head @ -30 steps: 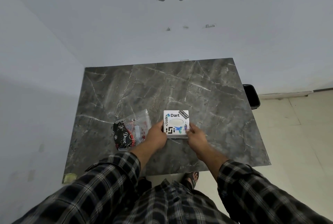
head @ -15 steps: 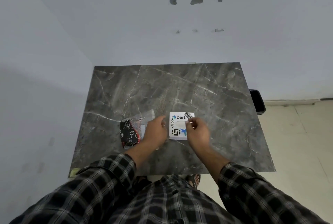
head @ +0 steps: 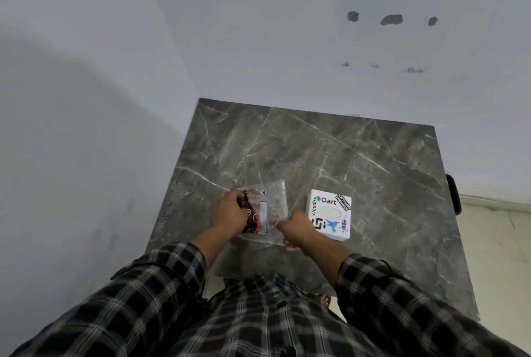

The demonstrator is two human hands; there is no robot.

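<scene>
Both hands have left the white box (head: 330,214) and gone to the sticker packet (head: 270,207) on its left; the box now stands untouched.

Item 1. Sticker packet: clear plastic sleeve holding a dark printed sheet and red-marked pieces. It lies flat on the desk (head: 316,149), near the front edge and left of the middle.

Item 2. Left hand (head: 228,211): fingers curled over the packet's left edge, gripping it.

Item 3. Right hand (head: 297,230): closed in a fist at the packet's near right corner and apparently pinching the plastic there, though the fingertips are hidden.

Item 4. White box: just to the right of the packet and apart from it, close to the front edge. Its top already bears several stickers, lettered and pictorial.

Item 5. Black object (head: 453,194): beyond the desk's right edge, partly hidden.

Status, by judgement: the box is partly decorated and set aside. The packet is held but not yet visibly opened. Drawing out another sticker and pressing it onto the box appears to remain.
</scene>
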